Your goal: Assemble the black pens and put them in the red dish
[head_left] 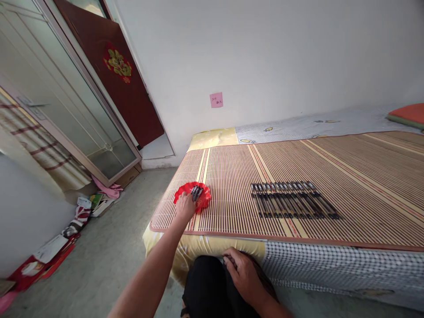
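Resting on the person's dark-clad knee, nearest the lens, the right hand [243, 273] lies palm down with fingers loosely curled over something dark under the fingertips; whether it grips that or only rests on it cannot be told.

Going from the left: the left hand [184, 206] is stretched out onto the near left corner of the bamboo mat [232, 176], its fingers bent over the near rim of a red dish [202, 199]. Just beyond its fingertips a small bunch of dark pens [196, 192] lies in that dish. Whether the fingers pinch those pens or merely touch the rim is hidden by the back of the hand.

Well to the right of that hand, a long row of pens [293, 200] lies side by side on the mat, caps pointing away from the person.

To do this cleanly, I'd judge the dish should be steadied against the slippery slats and the pens taken together near their middles, so none rolls off the edge just beside the wrist.
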Demonstrator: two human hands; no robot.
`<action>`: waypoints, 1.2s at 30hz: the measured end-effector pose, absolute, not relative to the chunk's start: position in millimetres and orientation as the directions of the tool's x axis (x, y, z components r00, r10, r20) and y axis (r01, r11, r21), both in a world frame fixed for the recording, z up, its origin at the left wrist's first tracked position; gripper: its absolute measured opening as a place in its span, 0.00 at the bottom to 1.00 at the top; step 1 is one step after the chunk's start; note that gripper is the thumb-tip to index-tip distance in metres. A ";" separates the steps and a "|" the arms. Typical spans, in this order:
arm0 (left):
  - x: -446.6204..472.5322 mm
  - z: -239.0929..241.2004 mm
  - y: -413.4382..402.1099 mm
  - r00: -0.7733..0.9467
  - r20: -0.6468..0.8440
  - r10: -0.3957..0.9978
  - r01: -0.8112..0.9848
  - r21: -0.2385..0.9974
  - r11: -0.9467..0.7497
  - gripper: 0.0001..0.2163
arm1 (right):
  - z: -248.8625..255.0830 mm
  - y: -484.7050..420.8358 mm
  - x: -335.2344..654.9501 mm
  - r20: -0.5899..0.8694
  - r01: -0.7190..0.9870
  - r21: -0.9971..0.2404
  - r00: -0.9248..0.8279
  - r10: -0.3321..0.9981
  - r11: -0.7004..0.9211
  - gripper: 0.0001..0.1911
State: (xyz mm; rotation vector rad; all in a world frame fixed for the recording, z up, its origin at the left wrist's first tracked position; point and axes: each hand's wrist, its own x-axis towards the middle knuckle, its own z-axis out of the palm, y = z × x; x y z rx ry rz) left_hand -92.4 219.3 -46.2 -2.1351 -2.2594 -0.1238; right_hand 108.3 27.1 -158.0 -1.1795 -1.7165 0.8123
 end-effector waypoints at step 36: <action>-85.0 -57.0 224.5 -0.093 0.162 0.982 0.991 0.106 0.076 0.09 | -157.8 27.8 109.3 0.261 0.373 -0.875 -0.175 0.949 0.309 0.10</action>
